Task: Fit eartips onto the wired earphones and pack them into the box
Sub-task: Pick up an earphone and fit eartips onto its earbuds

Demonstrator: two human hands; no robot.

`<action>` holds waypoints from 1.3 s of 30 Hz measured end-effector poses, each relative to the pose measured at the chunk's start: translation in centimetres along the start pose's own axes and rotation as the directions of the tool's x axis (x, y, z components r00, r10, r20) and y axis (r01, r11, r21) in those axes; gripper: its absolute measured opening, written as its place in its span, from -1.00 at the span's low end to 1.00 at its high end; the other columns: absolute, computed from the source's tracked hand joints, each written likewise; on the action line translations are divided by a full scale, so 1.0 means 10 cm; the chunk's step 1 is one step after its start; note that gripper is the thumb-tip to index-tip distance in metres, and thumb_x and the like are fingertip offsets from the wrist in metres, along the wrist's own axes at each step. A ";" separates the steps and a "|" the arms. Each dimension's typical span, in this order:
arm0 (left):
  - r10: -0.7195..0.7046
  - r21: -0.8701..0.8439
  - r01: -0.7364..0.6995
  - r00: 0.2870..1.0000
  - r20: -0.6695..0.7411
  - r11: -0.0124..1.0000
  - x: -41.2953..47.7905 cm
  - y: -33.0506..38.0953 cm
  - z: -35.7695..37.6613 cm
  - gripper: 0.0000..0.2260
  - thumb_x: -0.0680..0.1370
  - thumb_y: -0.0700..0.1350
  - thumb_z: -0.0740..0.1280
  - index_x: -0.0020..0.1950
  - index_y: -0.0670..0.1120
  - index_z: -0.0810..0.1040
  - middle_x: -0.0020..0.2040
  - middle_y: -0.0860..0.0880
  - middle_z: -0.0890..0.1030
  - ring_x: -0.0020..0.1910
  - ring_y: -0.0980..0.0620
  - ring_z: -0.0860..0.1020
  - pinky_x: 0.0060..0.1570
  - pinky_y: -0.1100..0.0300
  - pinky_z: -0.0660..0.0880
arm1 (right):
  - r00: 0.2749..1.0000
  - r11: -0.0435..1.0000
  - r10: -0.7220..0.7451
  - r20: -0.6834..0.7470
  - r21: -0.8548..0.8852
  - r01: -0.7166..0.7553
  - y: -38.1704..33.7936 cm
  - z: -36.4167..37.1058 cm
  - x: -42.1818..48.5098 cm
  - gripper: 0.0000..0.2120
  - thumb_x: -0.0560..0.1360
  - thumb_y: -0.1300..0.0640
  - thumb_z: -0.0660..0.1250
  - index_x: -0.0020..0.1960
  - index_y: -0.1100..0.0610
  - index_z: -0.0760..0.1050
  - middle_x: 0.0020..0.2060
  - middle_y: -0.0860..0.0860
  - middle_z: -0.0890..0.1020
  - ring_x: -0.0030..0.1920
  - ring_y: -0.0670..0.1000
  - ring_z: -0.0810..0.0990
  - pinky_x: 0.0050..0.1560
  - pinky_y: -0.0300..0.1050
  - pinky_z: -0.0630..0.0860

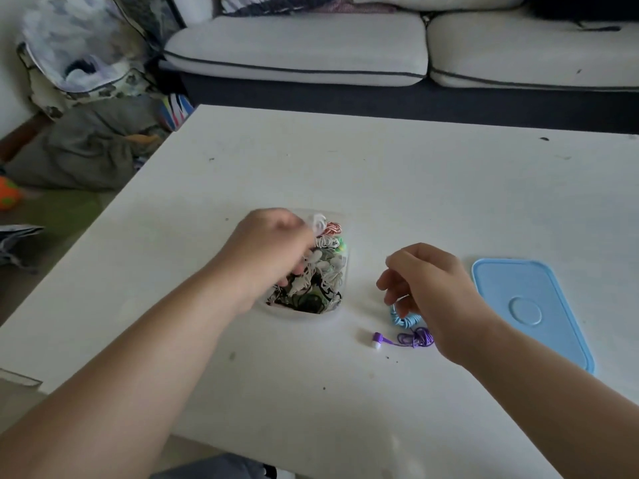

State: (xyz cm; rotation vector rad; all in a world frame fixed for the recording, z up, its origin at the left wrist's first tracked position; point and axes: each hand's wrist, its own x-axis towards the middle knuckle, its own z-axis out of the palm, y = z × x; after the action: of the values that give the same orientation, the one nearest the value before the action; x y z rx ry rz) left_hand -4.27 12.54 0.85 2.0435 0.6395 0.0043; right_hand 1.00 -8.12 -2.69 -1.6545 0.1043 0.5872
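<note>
**Both hands low over the table, box open, lid set aside**

The white table [415, 188] has its far edge along a sofa [297, 50], and its left edge runs slanting toward the near left corner. A broad stretch of white top lies between the far edge and the things, which all sit in the near half. The right edge is out of view.

The clear box [294, 314] stands about midway between the left edge and the lid, without a cover. It is filled with a tangle of wired earphones [328, 271] in white, red-striped, green and dark cables, reaching up to its rim. The left hand [266, 250] is over the box with fingers curled down into the tangle. It is blurred, so I cannot tell if it grips a cable.

The right hand [432, 285] hangs between box and lid, fingers curled. The blue earphones [404, 319], coiled, lie just under the fingertips; whether they are pinched I cannot tell. The purple earphones [415, 338] lie touching the blue coil on its near side, one bud stretched out toward the left. The blue lid [532, 305] lies flat to the right of this hand.
</note>
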 end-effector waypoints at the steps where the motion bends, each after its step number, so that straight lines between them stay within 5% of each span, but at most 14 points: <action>1: -0.069 -0.183 0.074 0.997 0.035 0.980 -0.01 0.07 -0.04 -0.80 0.54 -0.05 0.32 -0.13 -0.15 0.63 -0.27 -0.12 0.67 -0.36 -0.05 0.56 -0.36 0.13 0.44 | 1.000 1.000 0.004 0.002 0.010 -0.004 -0.01 -0.01 0.00 -0.90 0.57 0.24 0.29 -0.09 0.24 0.53 -0.31 0.11 0.68 -0.38 0.05 0.55 -0.38 -0.06 0.44; 3: -0.137 -0.458 0.194 0.978 0.156 0.867 -0.05 0.17 -0.08 -0.83 0.56 -0.16 0.19 -0.08 -0.20 0.53 -0.23 -0.22 0.64 -0.36 -0.13 0.55 -0.37 0.09 0.37 | 1.000 0.999 0.019 0.010 0.036 -0.019 -0.03 -0.05 0.00 -0.90 0.58 0.24 0.28 -0.08 0.25 0.53 -0.29 0.13 0.68 -0.35 0.07 0.55 -0.36 -0.04 0.42; 7: -0.093 -0.678 0.332 0.927 0.363 0.656 -0.12 0.27 -0.10 -0.87 0.50 -0.13 0.11 -0.12 -0.11 0.42 -0.35 -0.15 0.49 -0.44 -0.09 0.39 -0.30 0.07 0.29 | 0.992 0.971 0.074 0.104 0.221 -0.095 -0.08 -0.05 -0.01 -0.89 0.60 0.25 0.24 -0.06 0.24 0.51 -0.12 0.23 0.71 -0.21 0.13 0.64 -0.27 0.00 0.53; 10: 0.045 -0.743 0.388 0.872 0.488 0.546 -0.15 0.32 -0.11 -0.87 0.42 -0.09 0.11 -0.19 -0.09 0.41 -0.39 -0.09 0.34 -0.45 -0.04 0.24 -0.16 0.01 0.37 | 0.949 0.854 0.096 0.300 0.464 -0.233 -0.10 -0.02 -0.05 -0.89 0.62 0.25 0.19 -0.06 0.22 0.45 0.06 0.27 0.70 0.11 0.25 0.71 0.10 0.14 0.64; 16: 0.097 -0.736 0.371 0.857 0.506 0.566 -0.19 0.38 -0.01 -0.85 0.41 -0.09 0.11 -0.21 -0.11 0.42 -0.43 -0.07 0.24 -0.50 -0.03 0.15 -0.07 -0.04 0.47 | 0.862 0.706 -0.006 0.507 0.613 -0.355 -0.21 -0.07 -0.14 -0.85 0.57 0.26 0.10 -0.16 0.17 0.37 0.20 0.38 0.62 0.21 0.37 0.63 0.35 0.22 0.50; 21: -0.008 -0.592 0.284 0.906 0.424 0.754 -0.18 0.38 0.18 -0.84 0.53 -0.16 0.12 -0.20 -0.14 0.44 -0.43 -0.11 0.33 -0.49 -0.08 0.26 -0.13 -0.01 0.50 | 0.908 0.747 0.030 0.417 0.595 -0.298 -0.26 -0.19 -0.10 -0.83 0.58 0.26 0.10 -0.17 0.16 0.37 0.17 0.38 0.65 0.18 0.35 0.66 0.28 0.17 0.57; 24: -0.012 -0.334 0.151 0.923 0.384 0.930 -0.24 0.33 0.55 -0.85 0.59 -0.24 0.29 -0.17 -0.16 0.55 -0.41 -0.11 0.56 -0.39 -0.13 0.53 -0.17 -0.03 0.60 | 0.987 0.899 0.075 0.141 0.418 -0.127 -0.18 -0.29 0.04 -0.86 0.61 0.26 0.15 -0.11 0.20 0.43 0.09 0.31 0.70 0.11 0.26 0.70 0.28 0.16 0.57; 27: 0.014 -0.065 0.015 0.908 0.418 0.998 -0.31 0.27 0.82 -0.90 0.55 -0.19 0.35 -0.01 0.00 0.60 -0.18 -0.04 0.72 -0.22 -0.07 0.69 -0.18 0.04 0.67 | 0.995 0.930 0.071 0.066 0.357 -0.090 -0.11 -0.38 0.11 -0.90 0.62 0.25 0.17 -0.04 0.22 0.44 0.03 0.28 0.73 0.00 0.21 0.70 0.22 0.13 0.60; 31: 0.096 0.352 -0.248 0.912 0.398 0.903 -0.33 0.19 0.90 -0.81 0.60 -0.15 0.28 0.18 0.04 0.54 -0.01 0.02 0.62 -0.20 0.05 0.58 -0.33 0.21 0.45 | 1.000 0.978 0.026 0.015 0.206 -0.029 -0.07 -0.40 0.13 -0.88 0.62 0.24 0.22 0.01 0.24 0.51 -0.04 0.21 0.75 0.03 0.19 0.74 0.16 0.13 0.62; 35: 0.152 0.449 -0.347 0.897 0.415 0.823 -0.38 0.13 0.92 -0.76 0.59 -0.21 0.30 0.25 -0.03 0.53 0.14 -0.07 0.60 -0.06 -0.05 0.57 -0.16 0.14 0.51 | 0.999 0.990 0.038 -0.026 0.139 -0.034 -0.02 -0.36 0.14 -0.89 0.61 0.24 0.26 0.03 0.26 0.54 -0.10 0.20 0.75 0.01 0.21 0.74 0.12 0.15 0.65; 39: 0.227 0.396 -0.356 0.914 0.336 0.846 -0.42 0.18 0.77 -0.77 0.61 -0.14 0.29 0.24 0.01 0.58 0.12 -0.02 0.65 -0.04 -0.04 0.63 -0.01 0.05 0.61 | 0.999 0.995 0.029 -0.043 0.094 -0.025 0.00 -0.24 0.17 -0.88 0.59 0.24 0.31 0.05 0.29 0.55 -0.09 0.23 0.74 0.00 0.23 0.74 0.02 0.12 0.67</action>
State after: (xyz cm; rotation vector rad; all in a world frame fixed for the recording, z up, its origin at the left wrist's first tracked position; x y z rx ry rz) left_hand -5.16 3.77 -0.85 2.5163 0.1436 -0.2718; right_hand 3.22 -10.00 -3.33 -1.5779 0.1842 0.5586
